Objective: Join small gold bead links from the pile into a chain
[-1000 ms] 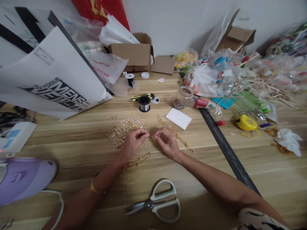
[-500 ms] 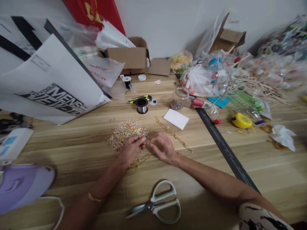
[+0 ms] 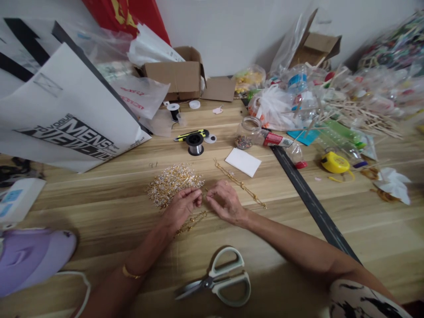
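Left hand and right hand (head view) sit nearer the lower gold chain, one of two, than one second earlier, slightly apart, contents indiscernible; one pile of gold-and-clear pieces lies just beyond the left

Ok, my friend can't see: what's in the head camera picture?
A person's left hand and right hand nearly meet over a wooden table, by a pile of tiny gold and pale pieces; anything they hold is too small to tell. Gold chains lie near both hands, with scissors nearer the viewer. A white bag stands at left; plastic bottles clutter the back right.
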Tool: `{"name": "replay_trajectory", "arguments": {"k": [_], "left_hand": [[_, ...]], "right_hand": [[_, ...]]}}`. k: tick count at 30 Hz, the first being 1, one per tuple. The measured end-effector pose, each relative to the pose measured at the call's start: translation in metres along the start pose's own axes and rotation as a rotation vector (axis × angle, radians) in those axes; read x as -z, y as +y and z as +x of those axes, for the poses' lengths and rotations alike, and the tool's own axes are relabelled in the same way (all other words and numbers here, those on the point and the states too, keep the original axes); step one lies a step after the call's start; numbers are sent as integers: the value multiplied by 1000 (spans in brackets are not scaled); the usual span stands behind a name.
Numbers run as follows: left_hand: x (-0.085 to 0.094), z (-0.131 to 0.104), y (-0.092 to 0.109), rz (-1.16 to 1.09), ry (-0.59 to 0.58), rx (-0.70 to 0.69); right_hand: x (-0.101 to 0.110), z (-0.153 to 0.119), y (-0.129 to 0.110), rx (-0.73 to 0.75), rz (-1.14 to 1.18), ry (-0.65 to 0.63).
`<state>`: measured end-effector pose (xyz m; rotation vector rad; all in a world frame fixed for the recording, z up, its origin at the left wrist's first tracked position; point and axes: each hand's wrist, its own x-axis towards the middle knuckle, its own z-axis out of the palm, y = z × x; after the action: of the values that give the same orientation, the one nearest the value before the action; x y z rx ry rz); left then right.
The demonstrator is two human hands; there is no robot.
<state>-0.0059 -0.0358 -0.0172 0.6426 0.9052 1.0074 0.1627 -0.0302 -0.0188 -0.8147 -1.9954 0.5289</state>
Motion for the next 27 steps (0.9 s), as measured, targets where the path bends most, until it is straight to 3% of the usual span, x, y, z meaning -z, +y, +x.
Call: {"name": "replay_trajectory", "arguments": {"k": [27], "left_hand": [[4, 0, -1, 26, -36, 11]], "right_hand": [[0, -1, 2, 20, -30, -18]]}}
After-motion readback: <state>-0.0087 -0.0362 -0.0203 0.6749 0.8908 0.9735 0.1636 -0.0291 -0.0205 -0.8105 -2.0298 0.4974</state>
